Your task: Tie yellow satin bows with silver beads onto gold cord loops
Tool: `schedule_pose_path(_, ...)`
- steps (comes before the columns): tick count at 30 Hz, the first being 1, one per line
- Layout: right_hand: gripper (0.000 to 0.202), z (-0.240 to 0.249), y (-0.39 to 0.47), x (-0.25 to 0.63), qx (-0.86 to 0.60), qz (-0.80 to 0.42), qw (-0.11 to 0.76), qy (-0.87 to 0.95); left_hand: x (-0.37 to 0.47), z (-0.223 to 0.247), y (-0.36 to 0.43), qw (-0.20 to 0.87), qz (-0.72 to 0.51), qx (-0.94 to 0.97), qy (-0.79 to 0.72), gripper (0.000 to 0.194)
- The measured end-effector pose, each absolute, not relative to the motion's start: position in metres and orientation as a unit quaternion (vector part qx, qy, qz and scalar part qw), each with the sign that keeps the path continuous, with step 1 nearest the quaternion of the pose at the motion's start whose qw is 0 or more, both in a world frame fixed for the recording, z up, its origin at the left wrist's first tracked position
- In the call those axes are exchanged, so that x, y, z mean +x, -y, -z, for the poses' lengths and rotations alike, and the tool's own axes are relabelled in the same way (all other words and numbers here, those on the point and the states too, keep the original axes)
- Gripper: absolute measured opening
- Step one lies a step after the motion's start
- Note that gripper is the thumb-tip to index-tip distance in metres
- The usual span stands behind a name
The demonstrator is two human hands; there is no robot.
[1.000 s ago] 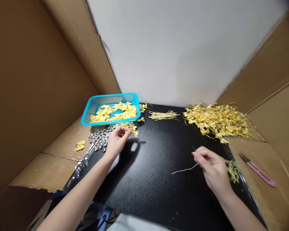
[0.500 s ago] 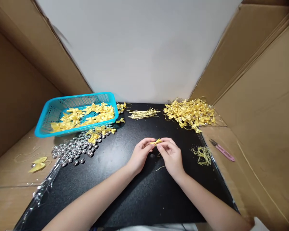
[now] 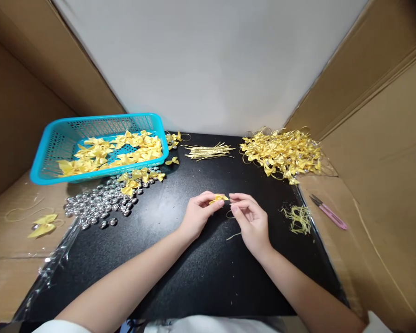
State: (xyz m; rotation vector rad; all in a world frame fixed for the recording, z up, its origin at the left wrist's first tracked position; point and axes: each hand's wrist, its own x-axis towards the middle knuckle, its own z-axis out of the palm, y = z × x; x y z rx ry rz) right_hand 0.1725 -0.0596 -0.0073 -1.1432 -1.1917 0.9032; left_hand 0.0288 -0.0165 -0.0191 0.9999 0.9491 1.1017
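Between my left hand's [image 3: 197, 216] thumb and fingers is pinched a small yellow ribbon bow [image 3: 219, 198], held over the middle of the black table [image 3: 180, 282]. Just to its right, my right hand [image 3: 252, 224] has its fingers curled and thumb drawn close to the fingertips. What those fingertips hold, if anything, is too small to make out. A thin yellowish cord [image 3: 233, 236] shows below them, its loop close to the right thumb and its loose end by the palm.
At left stands a blue basket [image 3: 38, 159] of yellow bows, with silver beads [image 3: 100, 203] before it. Cut cords [image 3: 210, 151] lie at the back. At right are a heap of finished bows [image 3: 284, 152], cord scraps [image 3: 298, 219] and pink snips [image 3: 329, 213]. Cardboard walls flank the table.
My right hand has come off the bow and moved slightly right. The bow stays in my left hand, now turned. The camera view has tilted downward a little.
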Motion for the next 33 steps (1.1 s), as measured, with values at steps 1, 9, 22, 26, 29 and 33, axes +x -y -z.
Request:
schedule_pose_path(1,0.012,0.007,0.060,0.172,-0.487,-0.393,0.586,0.514,0.028,0.019,0.017,0.645,-0.476,0.433,-0.413,0.016)
schedule_pose_path(9,0.010,0.009,0.061,0.171,-0.496,-0.395,0.593,0.496,0.030,0.015,0.025,0.669,-0.443,0.436,-0.407,0.024)
schedule_pose_path(22,0.036,0.003,0.065,0.182,-0.388,-0.104,0.563,0.722,0.024,0.014,0.026,0.781,-0.404,0.344,-0.330,0.036)
schedule_pose_path(26,0.036,0.004,0.065,0.181,-0.374,-0.095,0.543,0.746,0.026,0.016,0.025,0.773,-0.436,0.311,-0.340,0.027)
schedule_pose_path(29,0.023,0.004,0.065,0.184,-0.425,-0.130,0.542,0.713,0.026,0.015,0.024,0.770,-0.443,0.290,-0.357,0.026)
schedule_pose_path(33,0.016,0.005,0.058,0.191,-0.475,-0.198,0.518,0.683,0.026,0.014,0.024,0.757,-0.443,0.305,-0.371,0.024)
